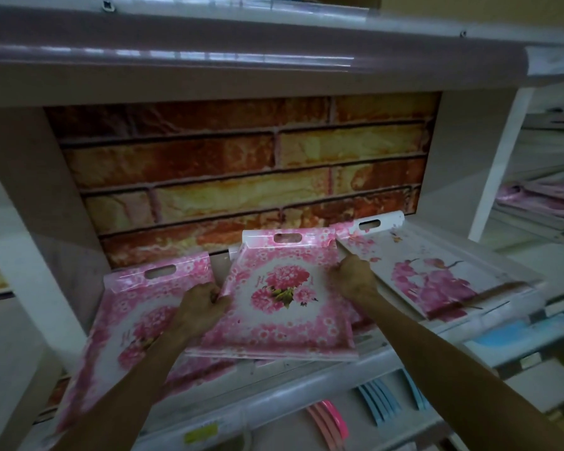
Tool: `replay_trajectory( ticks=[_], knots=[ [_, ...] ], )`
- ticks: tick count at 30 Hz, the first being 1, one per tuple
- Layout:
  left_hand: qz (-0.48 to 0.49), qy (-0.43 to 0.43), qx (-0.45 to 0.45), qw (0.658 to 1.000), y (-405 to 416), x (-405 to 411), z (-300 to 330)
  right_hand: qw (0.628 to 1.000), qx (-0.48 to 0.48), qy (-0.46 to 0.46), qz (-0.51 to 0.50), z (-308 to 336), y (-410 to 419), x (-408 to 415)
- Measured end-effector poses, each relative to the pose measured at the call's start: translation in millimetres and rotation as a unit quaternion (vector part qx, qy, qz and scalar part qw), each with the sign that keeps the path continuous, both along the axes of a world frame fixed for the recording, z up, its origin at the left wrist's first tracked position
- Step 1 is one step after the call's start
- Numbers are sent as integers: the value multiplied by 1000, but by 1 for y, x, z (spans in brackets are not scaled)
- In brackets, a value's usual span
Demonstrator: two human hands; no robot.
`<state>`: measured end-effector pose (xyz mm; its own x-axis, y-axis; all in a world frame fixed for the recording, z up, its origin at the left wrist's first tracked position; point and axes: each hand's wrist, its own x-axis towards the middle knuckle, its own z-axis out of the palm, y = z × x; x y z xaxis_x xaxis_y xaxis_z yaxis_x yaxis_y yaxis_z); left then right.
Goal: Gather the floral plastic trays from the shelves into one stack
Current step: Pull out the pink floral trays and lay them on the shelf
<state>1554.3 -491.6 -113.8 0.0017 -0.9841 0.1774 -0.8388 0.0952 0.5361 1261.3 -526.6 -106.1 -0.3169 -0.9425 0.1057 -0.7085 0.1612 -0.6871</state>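
Observation:
Three floral plastic trays lie on the sloping shelf (339,372). The middle tray (284,307), pink with a bouquet at its centre, sits on a small pile of like trays. My left hand (202,304) grips its left rim and my right hand (355,276) grips its right rim. To the left lies a similar pink tray (121,323), partly hidden under my left forearm. To the right rests a white tray with pink blossoms (437,275), its handle slot against the back wall.
A brick-pattern panel (241,170) backs the shelf, and an upper shelf (241,56) overhangs it. More trays (541,203) lie in the bay to the right. Pink and blue plastic items (378,402) hang below the shelf edge.

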Motion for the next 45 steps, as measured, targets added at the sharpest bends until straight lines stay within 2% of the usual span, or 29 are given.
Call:
replay_trajectory(
  ticks=[6,10,13,20,25,29,33,38,41,45],
  knots=[
    [-4,-28,6,1000,-1,1,-5,996,17,81,15,-3,3,2],
    [2,-27,24,999,-4,1,-8,994,18,102,33,-3,3,2],
    [2,-27,43,999,-6,4,-10,996,15,76,35,-4,4,-1],
    [14,43,62,997,-10,6,-11,999,-4,28,24,-12,7,-15],
    [0,89,107,990,-4,2,-9,997,24,-39,57,-21,5,-11],
    [23,78,74,994,0,-1,-7,997,18,-61,53,-23,7,-8],
    [48,139,4,989,6,5,-4,993,-12,-100,58,-18,5,-1],
    [99,250,-45,962,12,21,17,986,-84,-117,83,7,0,22],
    [110,271,-94,952,20,34,27,978,-129,-127,102,16,-6,41],
    [150,275,-117,942,36,59,35,971,-139,-145,128,24,-14,72]
  ],
)
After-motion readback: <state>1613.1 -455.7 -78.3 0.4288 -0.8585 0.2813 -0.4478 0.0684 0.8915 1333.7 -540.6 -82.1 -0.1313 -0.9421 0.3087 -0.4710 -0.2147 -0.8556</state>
